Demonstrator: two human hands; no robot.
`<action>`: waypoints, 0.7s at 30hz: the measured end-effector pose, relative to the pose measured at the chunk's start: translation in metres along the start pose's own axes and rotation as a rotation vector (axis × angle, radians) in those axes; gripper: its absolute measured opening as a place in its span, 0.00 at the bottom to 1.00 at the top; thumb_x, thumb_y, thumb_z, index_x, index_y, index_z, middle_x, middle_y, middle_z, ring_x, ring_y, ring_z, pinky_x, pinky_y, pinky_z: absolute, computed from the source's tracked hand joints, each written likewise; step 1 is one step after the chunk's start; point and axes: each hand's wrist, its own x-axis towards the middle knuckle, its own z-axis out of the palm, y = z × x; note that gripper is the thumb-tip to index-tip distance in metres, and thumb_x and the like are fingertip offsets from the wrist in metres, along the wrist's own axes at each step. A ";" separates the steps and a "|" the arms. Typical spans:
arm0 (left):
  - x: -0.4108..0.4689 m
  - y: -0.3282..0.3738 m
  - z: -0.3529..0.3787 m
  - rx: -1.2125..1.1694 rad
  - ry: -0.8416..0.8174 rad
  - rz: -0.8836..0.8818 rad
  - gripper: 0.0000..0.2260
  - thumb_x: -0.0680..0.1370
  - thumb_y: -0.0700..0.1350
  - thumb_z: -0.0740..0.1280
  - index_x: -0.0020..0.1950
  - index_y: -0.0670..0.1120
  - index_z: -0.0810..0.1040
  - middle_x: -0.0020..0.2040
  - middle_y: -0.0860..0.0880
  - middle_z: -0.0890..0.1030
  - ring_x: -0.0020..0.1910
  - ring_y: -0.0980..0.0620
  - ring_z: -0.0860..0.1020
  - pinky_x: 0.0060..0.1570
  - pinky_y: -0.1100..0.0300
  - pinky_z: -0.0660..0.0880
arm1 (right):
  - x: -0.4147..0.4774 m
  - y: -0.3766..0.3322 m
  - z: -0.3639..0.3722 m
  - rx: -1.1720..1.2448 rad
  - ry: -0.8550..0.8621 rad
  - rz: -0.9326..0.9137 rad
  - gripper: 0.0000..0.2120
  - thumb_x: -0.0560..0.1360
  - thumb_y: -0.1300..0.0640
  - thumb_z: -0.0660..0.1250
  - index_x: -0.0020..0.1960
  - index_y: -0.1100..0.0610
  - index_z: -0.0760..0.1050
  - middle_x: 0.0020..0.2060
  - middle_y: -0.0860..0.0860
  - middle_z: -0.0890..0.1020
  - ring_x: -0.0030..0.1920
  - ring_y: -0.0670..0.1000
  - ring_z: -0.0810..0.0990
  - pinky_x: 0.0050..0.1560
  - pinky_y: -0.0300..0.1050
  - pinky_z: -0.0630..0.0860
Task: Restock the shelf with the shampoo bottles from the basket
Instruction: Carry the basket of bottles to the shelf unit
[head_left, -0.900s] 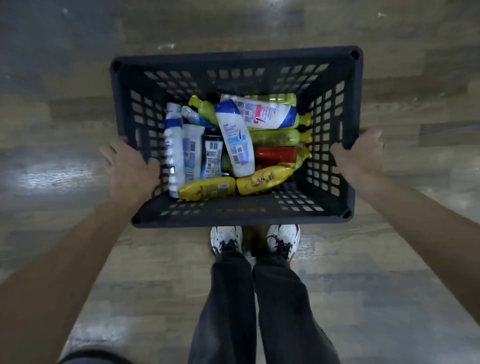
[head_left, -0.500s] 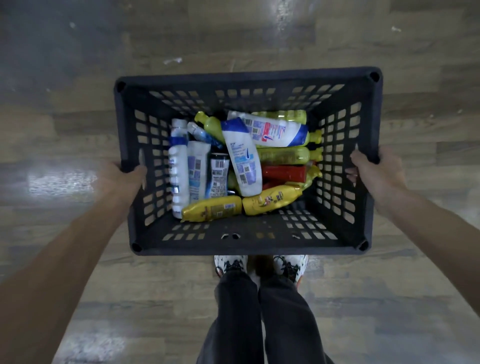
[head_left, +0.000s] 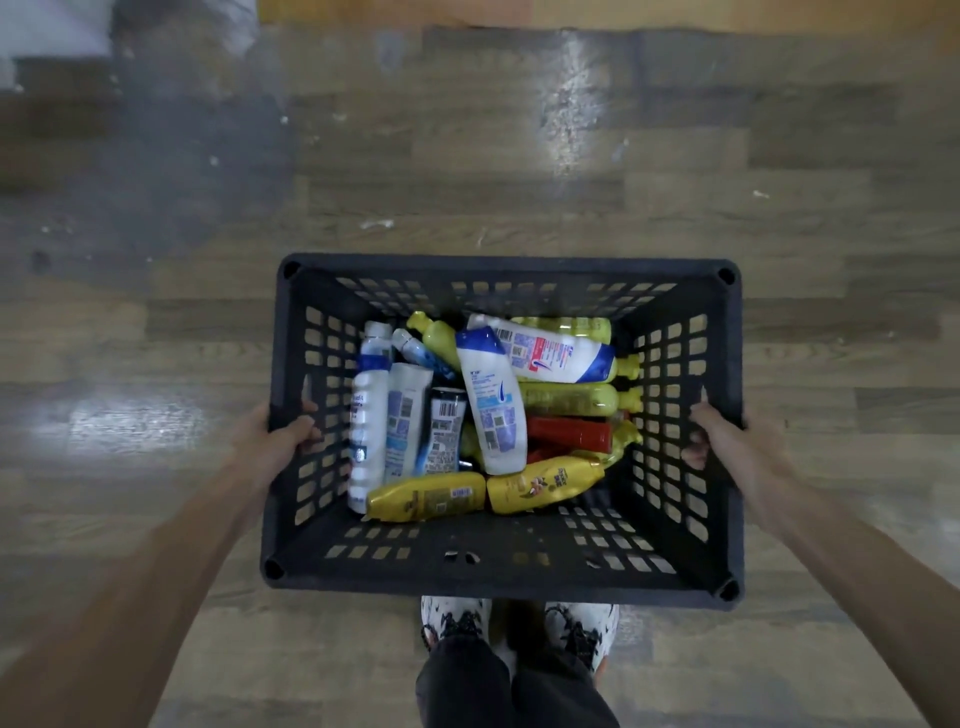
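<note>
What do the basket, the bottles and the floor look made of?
The basket: matte dark moulded plastic, judging by its grid of holes. The bottles: glossy plastic, likely, with printed labels. The floor: wood-look planks, perhaps laminate or vinyl; grain, seams and glare show.

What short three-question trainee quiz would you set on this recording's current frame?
1. True or false: the left hand and right hand each grip a side wall of the dark slotted plastic basket.
2. Which lies topmost across the pile's middle? A) white plastic bottle with a blue cap B) black tube C) yellow-green bottle
3. Fill in: the red plastic bottle lies in the basket's ___ half, by the person's own sides.
Key: 1 true; 2 A; 3 right.
</note>
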 end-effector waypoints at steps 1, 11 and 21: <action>-0.001 -0.001 -0.001 -0.004 0.004 0.001 0.08 0.80 0.37 0.62 0.58 0.43 0.77 0.40 0.46 0.78 0.38 0.51 0.76 0.42 0.58 0.75 | -0.002 -0.003 -0.001 0.005 -0.027 0.016 0.10 0.80 0.53 0.64 0.51 0.60 0.76 0.35 0.53 0.80 0.34 0.50 0.79 0.38 0.43 0.76; -0.094 0.015 -0.046 -0.036 -0.070 -0.020 0.05 0.77 0.45 0.69 0.49 0.44 0.78 0.41 0.45 0.79 0.40 0.48 0.77 0.45 0.53 0.77 | -0.097 -0.024 -0.059 -0.032 0.004 -0.028 0.10 0.80 0.51 0.64 0.46 0.57 0.74 0.32 0.53 0.75 0.31 0.51 0.74 0.39 0.46 0.73; -0.321 0.106 -0.207 0.025 -0.051 0.073 0.20 0.73 0.47 0.73 0.58 0.34 0.78 0.40 0.43 0.82 0.41 0.45 0.79 0.52 0.50 0.77 | -0.329 -0.156 -0.215 -0.161 -0.036 0.044 0.16 0.78 0.46 0.66 0.47 0.60 0.75 0.27 0.57 0.78 0.29 0.57 0.77 0.35 0.48 0.71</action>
